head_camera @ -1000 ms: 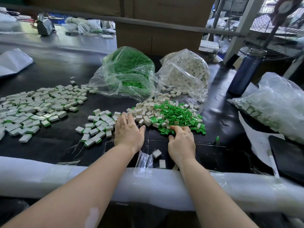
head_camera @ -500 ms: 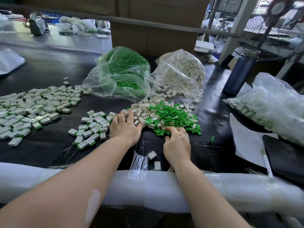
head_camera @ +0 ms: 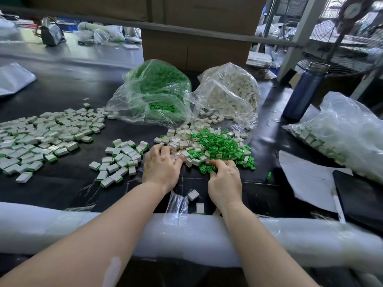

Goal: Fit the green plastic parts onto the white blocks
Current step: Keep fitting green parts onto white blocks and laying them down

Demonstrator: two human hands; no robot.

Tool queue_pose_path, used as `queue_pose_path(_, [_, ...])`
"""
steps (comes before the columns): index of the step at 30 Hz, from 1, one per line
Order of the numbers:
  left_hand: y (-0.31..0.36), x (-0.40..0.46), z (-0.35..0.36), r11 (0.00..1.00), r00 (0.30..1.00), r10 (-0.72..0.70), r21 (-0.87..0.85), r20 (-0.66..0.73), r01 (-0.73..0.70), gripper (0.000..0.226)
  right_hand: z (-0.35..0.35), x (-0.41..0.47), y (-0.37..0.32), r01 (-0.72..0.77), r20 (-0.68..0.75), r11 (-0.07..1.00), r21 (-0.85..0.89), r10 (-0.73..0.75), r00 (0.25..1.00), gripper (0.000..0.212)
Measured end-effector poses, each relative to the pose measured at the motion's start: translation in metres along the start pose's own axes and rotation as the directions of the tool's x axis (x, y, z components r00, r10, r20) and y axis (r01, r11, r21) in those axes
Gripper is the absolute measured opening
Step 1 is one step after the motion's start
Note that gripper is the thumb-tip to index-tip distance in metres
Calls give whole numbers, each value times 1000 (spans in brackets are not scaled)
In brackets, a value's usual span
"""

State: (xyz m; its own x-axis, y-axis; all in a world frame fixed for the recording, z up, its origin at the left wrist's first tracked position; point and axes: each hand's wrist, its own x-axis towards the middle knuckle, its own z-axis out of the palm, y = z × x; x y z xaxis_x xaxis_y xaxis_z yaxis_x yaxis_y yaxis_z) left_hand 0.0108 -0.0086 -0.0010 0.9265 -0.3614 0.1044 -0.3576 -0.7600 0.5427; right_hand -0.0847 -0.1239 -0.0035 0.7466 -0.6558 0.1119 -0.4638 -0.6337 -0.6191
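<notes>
Right hand's grip curls into glossy green plastic parts; left hand touches boxy white blocks.

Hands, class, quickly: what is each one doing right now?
Left hand: reaching into the white blocks; grip cannot be told.
Right hand: fingers curled in the green parts; grip cannot be told.

My left hand and right hand are bare, no gloves, rings or sleeves; pale smear on left forearm.
</notes>
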Motion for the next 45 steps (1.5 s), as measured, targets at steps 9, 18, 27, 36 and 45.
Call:
queue_pose_path(9, [2,19,-7,992,971,-120,70,208,107,66,0,1,1,0,-4,1000,12,0,1000,39])
queue_pose_path(18, [1,14,-5,999,965,38,5,260,-40,52,0,1,-1,38,65,998,-48,-35,997,62])
queue_pose_path(27, [11,-13,2,991,959,131,-58,251,-121,50,2,1,3,101,45,990,-101,-97,994,52])
queue_pose_path(36, [7,-29,-1,963,985,148,-216,-84,-163,33,-4,-2,1,57,-39,991,122,-53,998,34])
queue_pose_path(45, [12,-32,6,957,949,291,35,-122,-288,24,-9,-6,-3,51,-84,989,138,-39,996,20])
